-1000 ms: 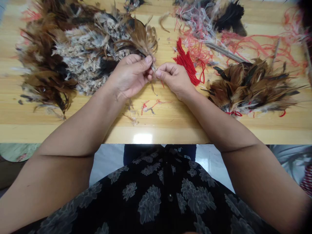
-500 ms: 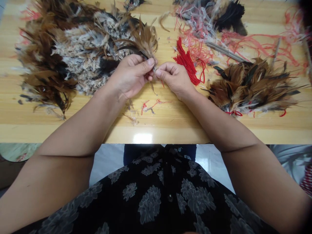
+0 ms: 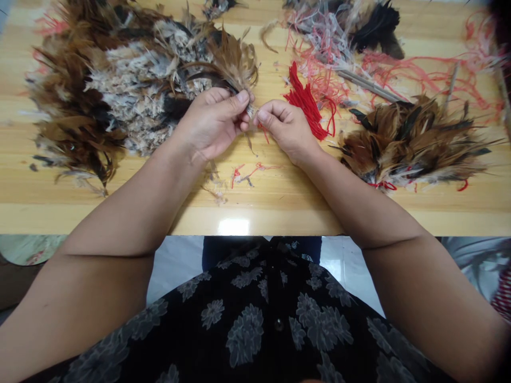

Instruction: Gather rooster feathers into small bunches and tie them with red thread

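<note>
Brown feathers form a small bunch [image 3: 235, 61], pinched at its quill end between the thumb and fingers of my left hand [image 3: 217, 119]. My right hand [image 3: 285, 127] is closed in a pinch just right of the quills, and a short bit of red thread [image 3: 264, 131] shows at its fingertips. A small gap separates the two hands. Behind my right hand lies a bundle of cut red threads [image 3: 305, 101]. The large pile of brown and grey fluffy feathers [image 3: 136, 90] spreads out beyond my left hand.
On the right of the wooden table [image 3: 271, 215] lies a heap of brown feather bunches [image 3: 415, 143] with red ties. Tangled pink and white strings [image 3: 327, 37], black feathers [image 3: 377, 29] and a thin grey stick [image 3: 373, 85] lie at the back right. Red thread scraps [image 3: 257, 169] lie near the front.
The feather bunch and my left hand have shifted slightly left. My right fingertips have come a little away from the quills, and more red thread shows at them.
</note>
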Demonstrator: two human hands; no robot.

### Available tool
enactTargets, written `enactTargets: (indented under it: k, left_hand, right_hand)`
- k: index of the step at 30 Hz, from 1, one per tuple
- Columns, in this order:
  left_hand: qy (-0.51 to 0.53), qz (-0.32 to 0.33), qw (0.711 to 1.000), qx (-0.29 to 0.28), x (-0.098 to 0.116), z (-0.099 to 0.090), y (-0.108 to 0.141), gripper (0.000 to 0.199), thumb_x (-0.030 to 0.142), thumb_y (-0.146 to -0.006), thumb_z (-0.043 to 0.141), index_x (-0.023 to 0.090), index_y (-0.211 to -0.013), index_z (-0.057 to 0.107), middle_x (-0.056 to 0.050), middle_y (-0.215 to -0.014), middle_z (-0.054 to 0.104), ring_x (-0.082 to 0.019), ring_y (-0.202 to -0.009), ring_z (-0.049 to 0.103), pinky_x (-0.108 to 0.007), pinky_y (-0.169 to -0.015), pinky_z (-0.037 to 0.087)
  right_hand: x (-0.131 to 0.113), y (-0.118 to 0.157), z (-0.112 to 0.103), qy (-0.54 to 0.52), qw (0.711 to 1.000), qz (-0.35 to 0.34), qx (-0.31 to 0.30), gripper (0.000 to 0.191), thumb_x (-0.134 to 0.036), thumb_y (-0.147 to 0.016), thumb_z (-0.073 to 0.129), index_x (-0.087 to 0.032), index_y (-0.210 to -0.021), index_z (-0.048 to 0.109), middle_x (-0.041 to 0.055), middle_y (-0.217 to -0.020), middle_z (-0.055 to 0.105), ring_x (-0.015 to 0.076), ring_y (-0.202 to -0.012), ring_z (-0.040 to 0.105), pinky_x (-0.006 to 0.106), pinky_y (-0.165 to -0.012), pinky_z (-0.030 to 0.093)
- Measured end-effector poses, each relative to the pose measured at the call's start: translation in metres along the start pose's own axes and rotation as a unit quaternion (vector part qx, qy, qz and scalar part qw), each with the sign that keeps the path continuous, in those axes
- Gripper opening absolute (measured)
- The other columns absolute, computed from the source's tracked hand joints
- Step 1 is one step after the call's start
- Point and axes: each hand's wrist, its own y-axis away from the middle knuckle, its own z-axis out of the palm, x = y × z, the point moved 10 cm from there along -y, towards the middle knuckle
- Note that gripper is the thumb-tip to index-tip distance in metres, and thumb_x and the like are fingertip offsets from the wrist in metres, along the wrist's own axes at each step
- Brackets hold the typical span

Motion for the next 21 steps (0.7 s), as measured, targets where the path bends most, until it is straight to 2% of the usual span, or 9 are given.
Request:
enactTargets:
  k: [5,8,11,14,16,18,21]
  left_hand:
    - [-0.005,0.017,0.999,-0.033,0.004,0.006,0.000,0.035,0.045,-0.094,0.120,0.033,-0.084,0.089,-0.005,-0.082,0.078,-0.026,-0.083,0.068,-0.037,-0.074,0.064]
    - [-0.002,0.025,1.000,-0.004,0.008,0.005,0.003,0.039,0.045,-0.096,0.119,0.032,-0.081,0.086,-0.006,-0.082,0.076,-0.025,-0.082,0.069,-0.036,-0.073,0.063]
    - [-0.004,0.026,0.999,0.044,0.014,-0.001,0.008,0.040,0.042,-0.101,0.117,0.033,-0.082,0.083,-0.005,-0.085,0.076,-0.026,-0.084,0.071,-0.036,-0.076,0.064]
    - [-0.017,0.016,0.998,0.055,0.014,-0.007,0.006,0.037,0.039,-0.104,0.115,0.034,-0.084,0.084,-0.004,-0.088,0.076,-0.027,-0.086,0.071,-0.037,-0.076,0.062]
    - [-0.018,0.017,0.998,0.059,0.011,-0.014,0.002,0.039,0.037,-0.106,0.114,0.032,-0.085,0.082,-0.003,-0.087,0.076,-0.026,-0.087,0.068,-0.038,-0.077,0.060]
    - [-0.005,0.026,0.998,0.062,0.008,-0.020,-0.003,0.042,0.033,-0.109,0.115,0.028,-0.088,0.079,-0.002,-0.086,0.074,-0.023,-0.086,0.063,-0.037,-0.079,0.056]
    - [-0.001,0.031,0.998,0.052,0.002,-0.021,-0.005,0.042,0.034,-0.111,0.116,0.024,-0.094,0.078,-0.002,-0.085,0.070,-0.022,-0.090,0.065,-0.038,-0.085,0.053]
  right_hand:
    - [0.002,-0.002,0.000,0.020,1.000,-0.024,-0.003,0.043,-0.053,-0.126,0.082,-0.023,-0.097,0.071,-0.0010,-0.104,0.083,0.0179,-0.116,0.084,0.041,-0.125,0.069]
    - [0.002,0.000,-0.004,0.025,0.999,-0.004,0.026,0.040,-0.045,-0.128,0.078,-0.023,-0.096,0.066,-0.0026,-0.099,0.077,0.0156,-0.112,0.081,0.035,-0.118,0.068]
    - [0.002,0.005,-0.011,0.011,0.996,0.047,0.073,0.046,-0.055,-0.127,0.078,-0.026,-0.095,0.061,-0.0040,-0.087,0.063,0.0142,-0.096,0.074,0.027,-0.096,0.065]
    - [0.004,0.008,-0.018,-0.024,0.991,0.086,0.102,0.052,-0.063,-0.121,0.083,-0.030,-0.092,0.057,-0.0056,-0.077,0.045,0.0147,-0.073,0.052,0.029,-0.072,0.052]
    - [0.007,0.006,-0.023,-0.044,0.989,0.091,0.104,0.054,-0.074,-0.115,0.085,-0.034,-0.091,0.057,-0.0047,-0.075,0.042,0.0191,-0.067,0.040,0.036,-0.065,0.046]
    - [0.012,0.002,-0.028,-0.055,0.989,0.086,0.103,0.061,-0.092,-0.104,0.084,-0.039,-0.092,0.058,-0.0028,-0.073,0.046,0.0238,-0.066,0.037,0.043,-0.062,0.043]
    - [0.024,-0.002,-0.037,-0.079,0.986,0.070,0.126,0.073,-0.111,-0.093,0.081,-0.040,-0.096,0.062,-0.0027,-0.075,0.048,0.0233,-0.065,0.034,0.045,-0.060,0.042]
